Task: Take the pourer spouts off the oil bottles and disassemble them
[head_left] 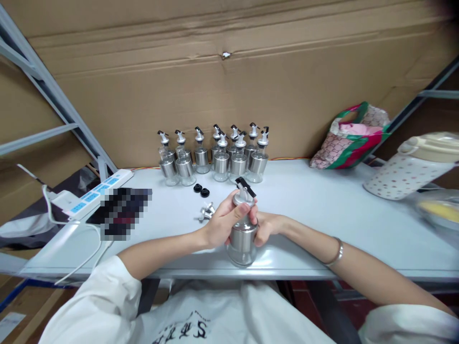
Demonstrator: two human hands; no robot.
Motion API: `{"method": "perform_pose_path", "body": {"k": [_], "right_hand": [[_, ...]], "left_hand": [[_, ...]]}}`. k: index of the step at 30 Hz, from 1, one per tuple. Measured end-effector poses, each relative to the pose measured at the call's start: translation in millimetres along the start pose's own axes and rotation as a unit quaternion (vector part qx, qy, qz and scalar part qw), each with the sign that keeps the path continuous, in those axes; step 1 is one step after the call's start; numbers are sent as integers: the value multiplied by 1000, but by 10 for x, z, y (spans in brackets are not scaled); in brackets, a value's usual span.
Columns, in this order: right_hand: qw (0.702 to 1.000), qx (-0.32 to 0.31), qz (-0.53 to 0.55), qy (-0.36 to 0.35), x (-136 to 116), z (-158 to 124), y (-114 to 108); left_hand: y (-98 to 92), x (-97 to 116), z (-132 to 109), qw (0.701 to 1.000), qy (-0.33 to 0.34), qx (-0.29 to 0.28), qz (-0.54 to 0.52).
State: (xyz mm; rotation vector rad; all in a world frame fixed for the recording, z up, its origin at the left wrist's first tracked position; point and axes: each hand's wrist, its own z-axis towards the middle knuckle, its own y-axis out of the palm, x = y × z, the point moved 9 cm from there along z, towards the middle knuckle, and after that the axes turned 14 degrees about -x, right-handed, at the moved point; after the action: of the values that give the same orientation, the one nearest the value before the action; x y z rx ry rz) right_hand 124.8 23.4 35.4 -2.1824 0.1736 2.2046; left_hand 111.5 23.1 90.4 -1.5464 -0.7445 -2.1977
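Observation:
A glass oil bottle (242, 239) with a steel band stands upright near the table's front edge, a pour spout with a black flap (245, 190) on its top. My left hand (229, 217) is closed around the bottle's neck, its thumb just under the spout's collar. From the right side, my right hand (265, 227) grips the bottle at the band; some of its fingers are hidden behind the glass. Left of my left hand lie loose metallic spout parts (207, 211). Two small black stoppers (201, 190) rest a little farther back.
Several similar bottles (221, 165) stand against the cardboard at the back, most with spouts. On the left are a power strip (102, 191), a blurred-out dark device (124, 212) and white cables. A patterned bag (351, 138) and a dotted jug (405, 169) occupy the right.

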Motion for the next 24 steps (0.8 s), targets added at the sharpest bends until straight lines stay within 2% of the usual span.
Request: {"method": "perform_pose_path", "body": {"k": [7,16,24], "right_hand": [[999,49,0,10,12,-3,-9],[997,67,-41,9,-42,33,22],[995,84,-57,9,-5,-2,7]], "left_hand": [[8,-9,13,1000,5,-1,-23],[12,-20,51,998,-43,-17,-41],[71,27,23,998,-22,-56,24]]}}
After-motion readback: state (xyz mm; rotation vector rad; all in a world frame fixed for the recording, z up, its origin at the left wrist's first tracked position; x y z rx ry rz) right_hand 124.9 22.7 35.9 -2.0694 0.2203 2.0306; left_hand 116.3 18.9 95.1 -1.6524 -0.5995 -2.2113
